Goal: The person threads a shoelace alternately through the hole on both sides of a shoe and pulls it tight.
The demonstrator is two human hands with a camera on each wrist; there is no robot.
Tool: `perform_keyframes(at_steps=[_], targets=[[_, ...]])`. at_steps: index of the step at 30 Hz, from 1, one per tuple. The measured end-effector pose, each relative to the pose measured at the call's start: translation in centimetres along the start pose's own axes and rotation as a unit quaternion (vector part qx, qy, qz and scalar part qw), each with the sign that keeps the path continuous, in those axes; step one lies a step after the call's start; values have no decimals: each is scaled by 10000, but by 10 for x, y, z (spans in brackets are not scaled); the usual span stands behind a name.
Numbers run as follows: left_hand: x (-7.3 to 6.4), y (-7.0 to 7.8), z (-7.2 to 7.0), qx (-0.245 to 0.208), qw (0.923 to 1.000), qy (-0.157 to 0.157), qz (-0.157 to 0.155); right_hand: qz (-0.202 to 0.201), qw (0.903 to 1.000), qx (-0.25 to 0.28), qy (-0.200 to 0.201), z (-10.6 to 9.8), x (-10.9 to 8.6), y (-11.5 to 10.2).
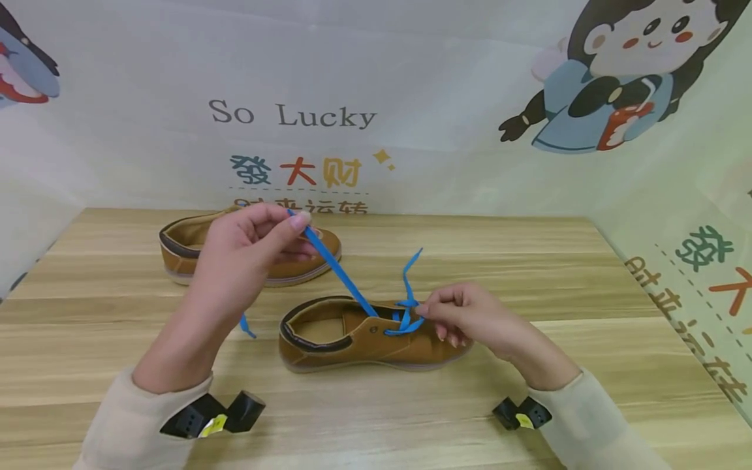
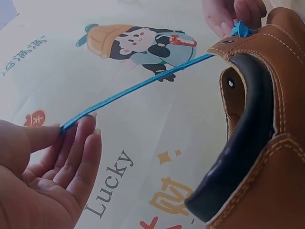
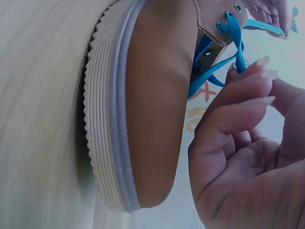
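Observation:
A brown low shoe with a dark padded collar stands on its sole, toe to the right. Blue shoelace runs taut from its upper eyelets up to my left hand, which pinches it between thumb and forefinger. At the front eyelets my right hand pinches a loop of the same lace; in the right wrist view the lace meets its fingertips. One loose lace end sticks up behind that hand. The left wrist view shows the straight lace leading to the shoe.
Behind my left hand stands a matching brown shoe, partly hidden, with a blue lace tip showing below my wrist. The wooden tabletop ends at a printed cloth backdrop at the back and sides.

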State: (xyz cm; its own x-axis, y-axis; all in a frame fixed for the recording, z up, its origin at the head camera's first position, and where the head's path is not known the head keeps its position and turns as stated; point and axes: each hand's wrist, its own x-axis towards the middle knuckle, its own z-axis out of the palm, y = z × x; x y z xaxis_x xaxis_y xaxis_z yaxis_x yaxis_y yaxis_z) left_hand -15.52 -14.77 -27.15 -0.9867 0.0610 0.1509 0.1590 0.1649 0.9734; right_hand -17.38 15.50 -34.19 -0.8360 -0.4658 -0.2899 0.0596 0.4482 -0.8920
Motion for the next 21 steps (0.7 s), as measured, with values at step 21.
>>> perform_keyframes(at_steps=[21], targets=[[0, 0, 2, 30, 9993, -360, -9, -705, 9941, 795, -216, 10, 0, 0]])
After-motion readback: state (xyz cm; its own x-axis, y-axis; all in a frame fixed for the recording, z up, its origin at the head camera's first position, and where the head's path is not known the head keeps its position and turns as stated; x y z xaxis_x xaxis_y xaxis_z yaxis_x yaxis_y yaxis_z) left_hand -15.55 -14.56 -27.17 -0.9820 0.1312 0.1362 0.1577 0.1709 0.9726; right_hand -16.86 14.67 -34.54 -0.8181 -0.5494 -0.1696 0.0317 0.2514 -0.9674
